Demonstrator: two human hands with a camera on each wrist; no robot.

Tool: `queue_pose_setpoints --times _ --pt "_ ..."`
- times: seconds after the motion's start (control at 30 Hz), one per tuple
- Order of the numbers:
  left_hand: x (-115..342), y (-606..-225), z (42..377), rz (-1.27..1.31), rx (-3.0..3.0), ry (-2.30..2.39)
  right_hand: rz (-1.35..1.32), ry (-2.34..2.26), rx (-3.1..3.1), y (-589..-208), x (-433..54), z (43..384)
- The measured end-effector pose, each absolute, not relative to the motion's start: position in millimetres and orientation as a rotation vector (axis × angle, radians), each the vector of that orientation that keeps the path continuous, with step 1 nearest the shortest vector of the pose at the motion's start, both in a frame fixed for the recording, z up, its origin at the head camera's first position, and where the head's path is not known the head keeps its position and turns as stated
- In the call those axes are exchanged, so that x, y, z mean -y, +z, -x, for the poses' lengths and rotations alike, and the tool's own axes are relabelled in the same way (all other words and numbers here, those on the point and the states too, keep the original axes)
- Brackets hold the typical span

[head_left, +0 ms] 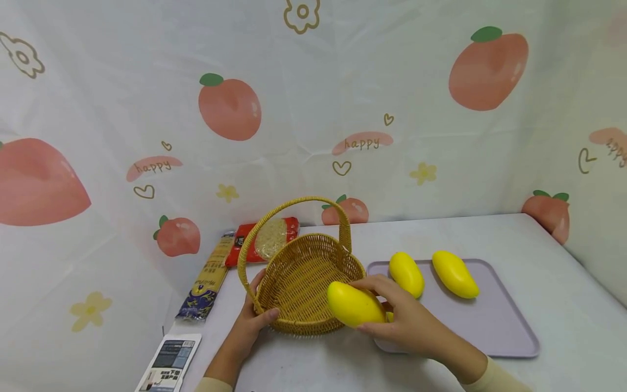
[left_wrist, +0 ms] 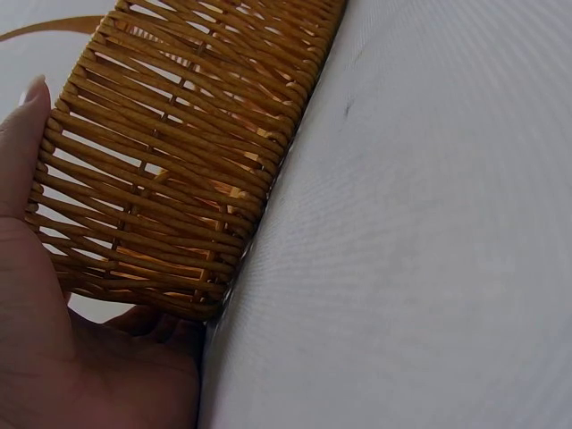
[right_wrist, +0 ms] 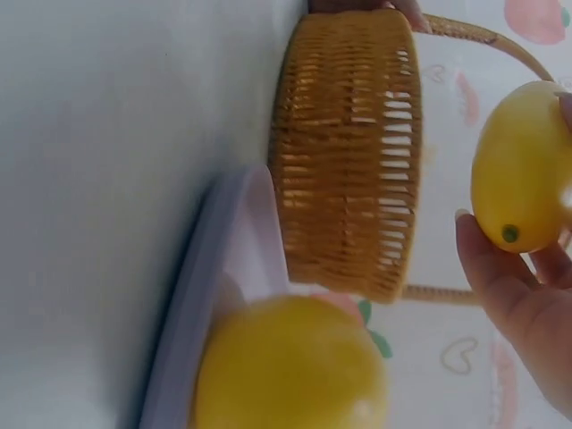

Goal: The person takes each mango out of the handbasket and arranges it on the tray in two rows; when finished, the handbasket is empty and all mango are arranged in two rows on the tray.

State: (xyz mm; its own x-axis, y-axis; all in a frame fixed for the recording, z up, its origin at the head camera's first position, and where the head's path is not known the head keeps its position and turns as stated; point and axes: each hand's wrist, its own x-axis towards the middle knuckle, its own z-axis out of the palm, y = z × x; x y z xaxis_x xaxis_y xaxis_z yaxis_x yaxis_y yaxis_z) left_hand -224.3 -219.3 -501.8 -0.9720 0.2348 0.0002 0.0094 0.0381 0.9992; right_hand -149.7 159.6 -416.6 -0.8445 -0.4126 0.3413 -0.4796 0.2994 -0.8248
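Note:
A yellow mango (head_left: 354, 305) is gripped between the thumb and fingers of my right hand (head_left: 406, 316), held up at the right front rim of a woven basket (head_left: 306, 280). In the right wrist view, that mango (right_wrist: 518, 170) shows a green stem spot near the thumb. My left hand (head_left: 247, 321) holds the basket's left side, thumb over the rim and fingers around the outer wall. The left wrist view shows the basket's woven side (left_wrist: 179, 143) against the white tabletop. No fruit shows inside the basket, and its tall handle arches over it.
A lilac tray (head_left: 509, 321) at right bears a mango (head_left: 407, 274) and another mango (head_left: 454, 274); a bit of yellow shows behind my right hand. Behind the basket lies a red bag (head_left: 269, 239). A noodle pack (head_left: 208, 280) and a white packet (head_left: 168, 362) lie left.

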Motion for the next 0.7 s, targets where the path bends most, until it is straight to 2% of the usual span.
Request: queue_pose_setpoints --times 0.4,0.7 --pt "218 -503 225 -0.244 -2.145 2.049 -0.659 1.556 2.527 -420 -205 128" --pt "217 -499 223 -0.223 -2.144 2.059 -0.541 1.479 2.464 -429 -237 126"
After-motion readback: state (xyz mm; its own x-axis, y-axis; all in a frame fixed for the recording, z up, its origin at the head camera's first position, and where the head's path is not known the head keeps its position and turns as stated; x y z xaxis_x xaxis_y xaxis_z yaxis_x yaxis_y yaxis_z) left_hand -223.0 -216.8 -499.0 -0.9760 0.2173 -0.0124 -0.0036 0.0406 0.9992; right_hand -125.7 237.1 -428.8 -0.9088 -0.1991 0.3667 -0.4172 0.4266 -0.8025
